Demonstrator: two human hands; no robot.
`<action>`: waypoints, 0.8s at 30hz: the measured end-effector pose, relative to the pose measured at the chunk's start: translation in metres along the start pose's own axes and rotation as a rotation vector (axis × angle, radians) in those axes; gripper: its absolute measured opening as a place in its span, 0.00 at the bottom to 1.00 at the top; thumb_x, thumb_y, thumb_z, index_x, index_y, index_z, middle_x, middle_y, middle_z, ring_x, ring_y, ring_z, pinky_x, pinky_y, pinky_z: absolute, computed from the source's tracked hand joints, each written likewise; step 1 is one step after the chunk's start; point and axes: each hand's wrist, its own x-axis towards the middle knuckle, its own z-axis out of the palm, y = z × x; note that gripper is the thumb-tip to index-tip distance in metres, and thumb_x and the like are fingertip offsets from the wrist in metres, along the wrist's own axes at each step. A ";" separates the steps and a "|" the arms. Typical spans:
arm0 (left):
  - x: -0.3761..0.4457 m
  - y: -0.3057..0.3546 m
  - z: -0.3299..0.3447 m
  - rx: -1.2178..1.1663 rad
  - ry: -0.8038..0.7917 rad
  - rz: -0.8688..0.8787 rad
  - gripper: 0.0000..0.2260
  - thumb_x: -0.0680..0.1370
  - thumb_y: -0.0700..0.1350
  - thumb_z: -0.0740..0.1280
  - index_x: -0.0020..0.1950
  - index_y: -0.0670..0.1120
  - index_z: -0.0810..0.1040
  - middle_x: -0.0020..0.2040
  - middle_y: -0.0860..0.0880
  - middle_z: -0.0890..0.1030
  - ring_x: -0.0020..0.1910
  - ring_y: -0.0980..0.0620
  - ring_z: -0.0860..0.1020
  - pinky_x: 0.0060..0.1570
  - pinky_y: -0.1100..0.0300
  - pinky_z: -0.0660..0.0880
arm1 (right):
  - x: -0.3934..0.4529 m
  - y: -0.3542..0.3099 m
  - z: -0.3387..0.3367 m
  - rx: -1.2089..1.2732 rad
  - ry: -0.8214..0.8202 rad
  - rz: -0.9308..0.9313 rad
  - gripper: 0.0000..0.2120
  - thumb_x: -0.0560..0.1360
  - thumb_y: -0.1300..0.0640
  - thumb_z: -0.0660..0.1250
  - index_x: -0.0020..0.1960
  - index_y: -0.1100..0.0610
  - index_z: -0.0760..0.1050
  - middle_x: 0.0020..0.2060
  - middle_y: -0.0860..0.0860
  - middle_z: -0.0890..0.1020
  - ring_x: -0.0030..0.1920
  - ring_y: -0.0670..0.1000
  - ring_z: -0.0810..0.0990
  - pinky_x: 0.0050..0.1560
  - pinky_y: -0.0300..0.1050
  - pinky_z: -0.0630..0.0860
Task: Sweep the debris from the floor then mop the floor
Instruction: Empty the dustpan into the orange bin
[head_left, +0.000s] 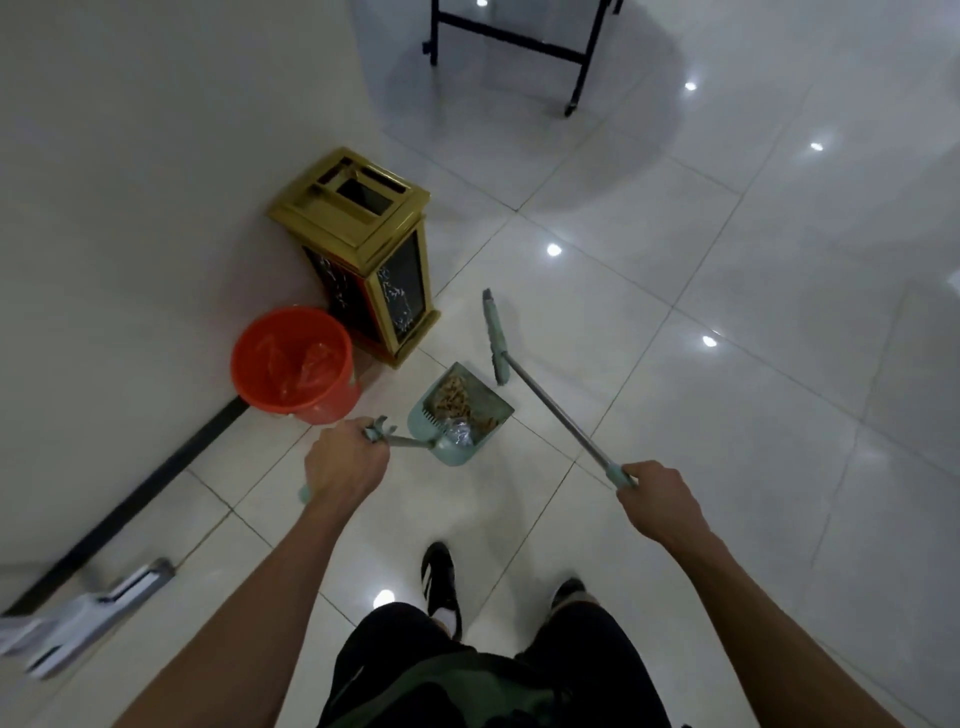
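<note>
Beside the wall, the left hand (345, 467) grips the loaded dustpan (457, 415); keep it level (debris (457, 397) slides) toward the orange bucket (293, 361), while the right hand (660, 501) clasps the broom (545, 387).

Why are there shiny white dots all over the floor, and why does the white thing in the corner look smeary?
Head view: the dots are lamps mirrored as glare in the glossy floor; the white mop at the lower left edge is motion-blurred, and the wide lens bends the wall.

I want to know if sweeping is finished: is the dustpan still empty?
No. The dustpan, held by its handle in the left hand, already holds a pile of brownish debris and a crumpled shiny scrap.
</note>
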 end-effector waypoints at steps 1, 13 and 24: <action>-0.003 0.004 0.001 -0.007 0.005 -0.027 0.09 0.76 0.58 0.64 0.38 0.57 0.76 0.31 0.55 0.75 0.34 0.46 0.77 0.39 0.55 0.76 | 0.009 0.004 -0.007 -0.008 0.003 -0.019 0.12 0.78 0.58 0.64 0.58 0.57 0.80 0.41 0.52 0.81 0.37 0.51 0.80 0.37 0.44 0.79; -0.114 0.073 0.031 -0.139 0.216 -0.398 0.15 0.78 0.59 0.63 0.41 0.52 0.81 0.33 0.50 0.80 0.33 0.47 0.78 0.40 0.53 0.79 | 0.119 0.072 -0.093 -0.130 -0.108 -0.348 0.11 0.78 0.58 0.65 0.56 0.61 0.81 0.43 0.53 0.80 0.36 0.53 0.80 0.38 0.48 0.80; -0.206 0.080 0.038 -0.157 0.396 -0.666 0.14 0.78 0.59 0.63 0.43 0.51 0.82 0.32 0.50 0.79 0.31 0.49 0.76 0.39 0.54 0.77 | 0.141 0.066 -0.119 -0.254 -0.205 -0.590 0.11 0.76 0.58 0.68 0.57 0.56 0.81 0.42 0.49 0.76 0.39 0.51 0.80 0.42 0.47 0.81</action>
